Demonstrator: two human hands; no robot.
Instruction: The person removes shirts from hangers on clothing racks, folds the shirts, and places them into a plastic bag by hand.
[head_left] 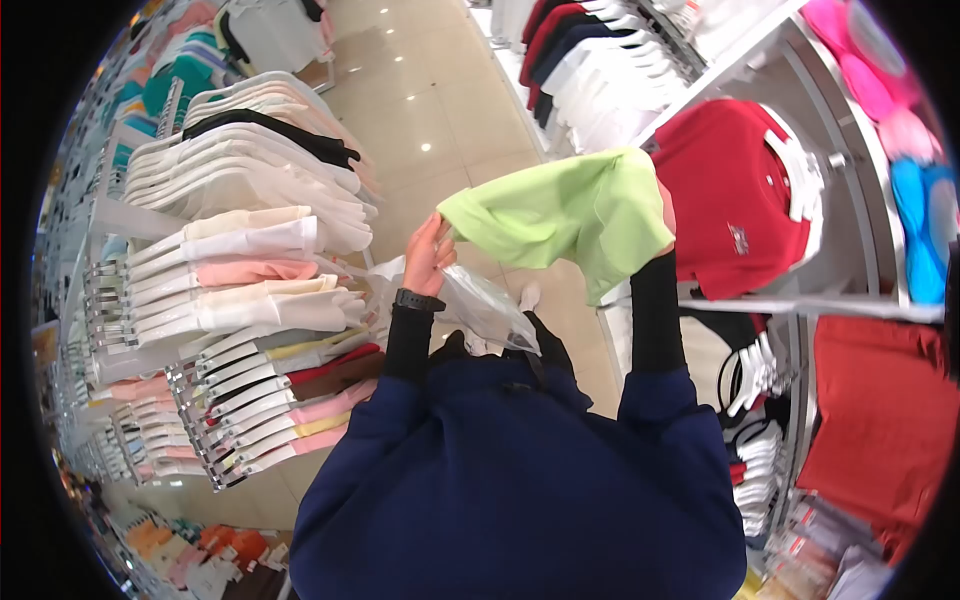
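Observation:
A light green garment [560, 215] is stretched in the air between my two hands; its exact kind is not clear. My left hand [428, 258], with a dark watch [419, 300] on the wrist, pinches the garment's left corner. Just below that hand hangs a clear plastic bag [490, 305]; whether the fingers also hold it I cannot tell. At the garment's right end, my right hand [668, 212] supports the raised fabric, which covers most of its fingers.
To the left, a rack holds several pale garments on hangers [250, 240]. A dark red sweatshirt [735, 200] hangs close to my right forearm, beside a white shelf frame [760, 305]. Ahead, the tiled aisle [425, 110] runs between racks. A red cloth [880, 430] hangs lower right.

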